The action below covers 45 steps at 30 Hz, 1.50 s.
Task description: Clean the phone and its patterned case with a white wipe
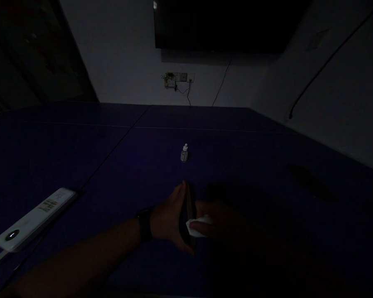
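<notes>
In the dim head view my left hand [170, 215], with a dark watch on the wrist, grips a thin dark phone-like slab [189, 203] on its edge. The thumb and fingers span its long sides. My right hand [208, 211] is closed on a small white wipe [196, 228], pressed against the slab's near part. Whether the wipe is tissue or cloth cannot be told. Beyond both hands a small clear dropper bottle [184, 156] with a white cap stands upright on the blue surface [136, 165].
At the left lies a long white device [37, 219] with a round dark spot and a cable. A dark flat object [311, 182] rests at the right. Wall sockets [180, 77] with cords sit below a large black screen [230, 25].
</notes>
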Each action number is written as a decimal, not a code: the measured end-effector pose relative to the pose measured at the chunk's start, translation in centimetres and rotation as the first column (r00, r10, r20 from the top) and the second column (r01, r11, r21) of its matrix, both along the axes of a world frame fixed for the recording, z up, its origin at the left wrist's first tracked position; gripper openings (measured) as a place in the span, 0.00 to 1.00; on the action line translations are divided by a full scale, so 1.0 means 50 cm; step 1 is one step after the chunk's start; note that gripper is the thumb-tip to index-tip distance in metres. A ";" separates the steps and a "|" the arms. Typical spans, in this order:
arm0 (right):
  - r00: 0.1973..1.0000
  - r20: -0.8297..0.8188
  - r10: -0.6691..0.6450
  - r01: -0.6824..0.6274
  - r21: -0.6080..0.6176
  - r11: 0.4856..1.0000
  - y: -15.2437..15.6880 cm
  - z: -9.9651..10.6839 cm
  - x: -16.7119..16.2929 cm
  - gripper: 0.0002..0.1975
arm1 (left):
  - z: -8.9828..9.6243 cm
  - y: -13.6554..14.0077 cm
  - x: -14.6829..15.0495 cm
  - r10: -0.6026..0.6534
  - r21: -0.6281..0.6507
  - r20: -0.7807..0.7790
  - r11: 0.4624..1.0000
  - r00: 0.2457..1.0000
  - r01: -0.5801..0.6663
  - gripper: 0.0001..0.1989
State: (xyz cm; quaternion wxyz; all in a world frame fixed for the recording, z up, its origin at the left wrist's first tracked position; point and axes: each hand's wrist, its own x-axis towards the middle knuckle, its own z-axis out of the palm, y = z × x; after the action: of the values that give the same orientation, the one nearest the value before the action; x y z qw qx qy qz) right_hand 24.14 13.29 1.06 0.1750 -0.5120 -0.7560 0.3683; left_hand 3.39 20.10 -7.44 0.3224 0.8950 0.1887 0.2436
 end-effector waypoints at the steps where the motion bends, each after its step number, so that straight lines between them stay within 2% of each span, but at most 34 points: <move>1: 1.000 -0.019 -0.007 0.007 0.009 1.000 0.014 0.002 -0.002 0.12 | 0.002 0.000 0.000 -0.006 0.001 0.011 1.000 1.000 0.006 0.92; 4: 0.994 -0.019 -0.106 0.107 0.109 0.988 0.074 0.008 -0.010 0.10 | 0.016 -0.001 0.002 -0.020 0.000 0.041 1.000 0.999 0.020 0.89; 7: 0.976 0.001 -0.216 0.211 0.214 0.954 0.132 0.010 -0.016 0.13 | 0.037 -0.003 0.006 -0.032 -0.018 0.060 0.999 0.998 0.033 0.84; 10: 0.968 -0.011 -0.250 0.246 0.234 0.941 0.153 0.009 -0.019 0.14 | 0.046 -0.004 0.008 -0.033 -0.030 0.073 0.999 0.997 0.035 0.83; 13: 0.980 -0.018 -0.197 0.197 0.169 0.966 0.124 0.007 -0.016 0.12 | 0.035 -0.004 0.007 -0.021 -0.018 0.056 1.000 0.998 0.022 0.86; 17: 0.994 -0.106 -0.026 0.026 0.004 1.000 0.040 0.000 -0.006 0.11 | 0.012 -0.002 0.003 0.002 -0.028 -0.002 1.000 1.000 -0.002 0.91; 19: 0.997 -0.077 -0.012 0.006 -0.080 0.997 0.005 -0.002 -0.003 0.14 | 0.006 -0.002 0.002 0.002 -0.025 -0.028 1.000 1.000 -0.003 0.92; 21: 0.999 -0.050 -0.020 0.015 -0.100 0.995 -0.011 -0.003 -0.003 0.15 | 0.004 -0.001 0.001 0.002 -0.018 -0.040 1.000 0.999 -0.003 0.93; 25: 0.996 -0.062 -0.066 0.068 0.038 0.997 0.024 0.001 -0.010 0.12 | 0.010 0.001 0.002 -0.015 -0.001 -0.015 1.000 1.000 0.015 0.92; 29: 0.968 0.020 -0.251 0.242 0.206 0.948 0.107 0.003 -0.015 0.12 | 0.033 0.000 0.006 -0.044 0.012 0.026 0.999 0.999 0.043 0.87; 31: 0.957 0.017 -0.289 0.274 0.267 0.924 0.137 0.004 -0.017 0.13 | 0.042 -0.001 0.007 -0.046 0.003 0.039 0.999 0.998 0.046 0.85; 33: 0.958 0.023 -0.285 0.267 0.281 0.922 0.144 0.004 -0.019 0.13 | 0.043 -0.002 0.007 -0.042 -0.005 0.041 0.999 0.998 0.042 0.86; 37: 0.985 0.008 -0.174 0.169 0.184 0.968 0.090 0.005 -0.018 0.12 | 0.018 0.000 0.005 -0.017 -0.031 0.014 0.999 1.000 0.018 0.90; 39: 0.997 -0.032 -0.073 0.075 0.086 0.993 0.042 0.007 -0.017 0.10 | 0.005 0.000 0.004 -0.003 -0.050 0.008 0.999 1.000 0.004 0.92; 41: 1.000 0.007 -0.008 0.008 -0.028 1.000 -0.002 0.009 -0.016 0.11 | -0.002 0.000 0.004 0.003 -0.057 0.000 0.998 1.000 -0.003 0.93; 43: 0.998 0.052 0.021 -0.018 -0.045 0.999 -0.027 0.010 -0.016 0.11 | -0.004 0.000 0.003 0.001 -0.046 -0.006 0.999 1.000 -0.001 0.94; 45: 0.997 0.073 0.010 -0.009 -0.020 1.000 -0.028 0.011 -0.015 0.11 | -0.003 0.000 0.003 -0.004 -0.032 -0.009 0.999 1.000 0.004 0.94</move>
State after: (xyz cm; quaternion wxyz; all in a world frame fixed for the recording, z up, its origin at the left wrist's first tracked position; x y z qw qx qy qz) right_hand 23.38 11.92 1.59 0.1405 -0.5232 -0.7608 0.3575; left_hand 3.54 20.12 -7.59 0.3365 0.8912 0.1923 0.2355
